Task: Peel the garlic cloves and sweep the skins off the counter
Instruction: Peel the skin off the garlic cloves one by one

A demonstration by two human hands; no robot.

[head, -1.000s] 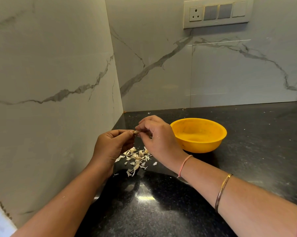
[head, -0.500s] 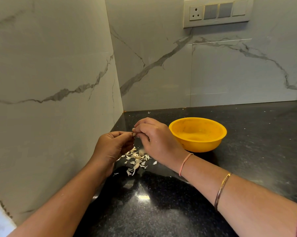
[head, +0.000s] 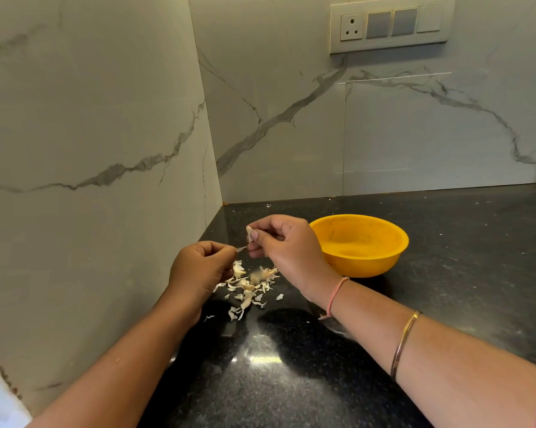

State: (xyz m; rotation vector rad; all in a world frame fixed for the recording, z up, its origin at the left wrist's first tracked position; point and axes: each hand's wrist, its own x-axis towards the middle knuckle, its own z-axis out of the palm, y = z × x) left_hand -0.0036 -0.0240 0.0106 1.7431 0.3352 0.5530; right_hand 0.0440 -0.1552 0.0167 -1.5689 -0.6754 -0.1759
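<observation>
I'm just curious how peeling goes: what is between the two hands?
In the head view, a thin strip of skin, pinched by the left hand, points toward the clove in the right hand; the pile of skins lies below.

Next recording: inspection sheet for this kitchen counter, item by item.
Surface: black speckled counter, glossy, with scattered pale flecks.
Job's things: garlic clove; skin strip; pile of skins on the counter below the hands.
Clutter: yellow bowl, right of the pile.
Grippers: left hand pinches the skin strip; right hand holds the garlic clove in its fingers.
Cables: nothing seen.
Surroundings: marble walls meeting in a corner; switch panel.
</observation>
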